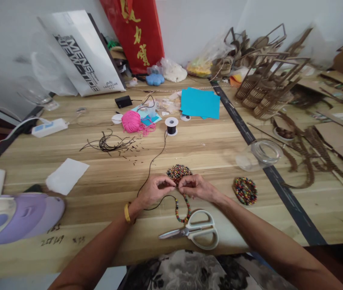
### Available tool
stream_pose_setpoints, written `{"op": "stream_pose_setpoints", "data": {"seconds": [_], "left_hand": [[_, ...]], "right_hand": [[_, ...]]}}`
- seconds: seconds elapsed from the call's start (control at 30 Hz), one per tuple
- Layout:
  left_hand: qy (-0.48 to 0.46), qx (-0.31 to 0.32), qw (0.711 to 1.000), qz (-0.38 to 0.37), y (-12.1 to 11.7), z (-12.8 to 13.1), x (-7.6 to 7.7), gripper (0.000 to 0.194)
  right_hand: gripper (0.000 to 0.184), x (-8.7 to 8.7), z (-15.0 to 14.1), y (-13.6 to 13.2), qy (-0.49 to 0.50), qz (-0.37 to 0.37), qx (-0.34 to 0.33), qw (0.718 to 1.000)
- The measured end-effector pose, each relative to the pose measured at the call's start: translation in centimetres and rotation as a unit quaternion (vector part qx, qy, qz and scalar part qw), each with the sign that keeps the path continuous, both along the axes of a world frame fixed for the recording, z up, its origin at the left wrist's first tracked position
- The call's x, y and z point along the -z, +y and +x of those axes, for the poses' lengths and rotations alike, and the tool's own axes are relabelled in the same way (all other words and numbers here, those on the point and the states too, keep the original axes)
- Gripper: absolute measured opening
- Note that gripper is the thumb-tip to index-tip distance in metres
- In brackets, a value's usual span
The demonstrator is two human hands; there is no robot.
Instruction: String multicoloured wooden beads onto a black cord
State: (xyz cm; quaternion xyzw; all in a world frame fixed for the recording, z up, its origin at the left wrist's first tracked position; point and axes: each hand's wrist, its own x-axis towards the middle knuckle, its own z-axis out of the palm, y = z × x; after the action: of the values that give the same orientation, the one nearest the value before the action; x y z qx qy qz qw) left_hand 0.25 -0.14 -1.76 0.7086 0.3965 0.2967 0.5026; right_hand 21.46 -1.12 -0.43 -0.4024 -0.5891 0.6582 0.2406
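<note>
Well beyond the white-handled metal scissors [186,231], a clear plastic bag [209,60] holds yellowish contents. Just beyond the scissors, the left hand [156,189] and right hand [198,187], fingers curled, pinch one end of a looped strand of multicoloured round beads [189,208], fingertips almost meeting.

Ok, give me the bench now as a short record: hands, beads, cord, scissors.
left hand: pinched; anything held too small to tell
right hand: likewise, close beside it
bead strand: curved, on the hands' near side
bead pile: just beyond the hands
bead bundle: apart, off to the right
black cord: from the spool to the bead strand
scissors: beside the strand, blades pointing left
</note>
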Motion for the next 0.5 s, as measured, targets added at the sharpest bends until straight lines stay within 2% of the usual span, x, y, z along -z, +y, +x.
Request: {"op": "stream_pose_setpoints", "data": {"seconds": [0.5], "left_hand": [[0.004, 0.015, 1.000, 0.024, -0.18, 0.17, -0.49, 0.010]], "right_hand": [[0.021, 0.10, -0.03, -0.01, 0.002, -0.002, -0.005, 1.000]]}}
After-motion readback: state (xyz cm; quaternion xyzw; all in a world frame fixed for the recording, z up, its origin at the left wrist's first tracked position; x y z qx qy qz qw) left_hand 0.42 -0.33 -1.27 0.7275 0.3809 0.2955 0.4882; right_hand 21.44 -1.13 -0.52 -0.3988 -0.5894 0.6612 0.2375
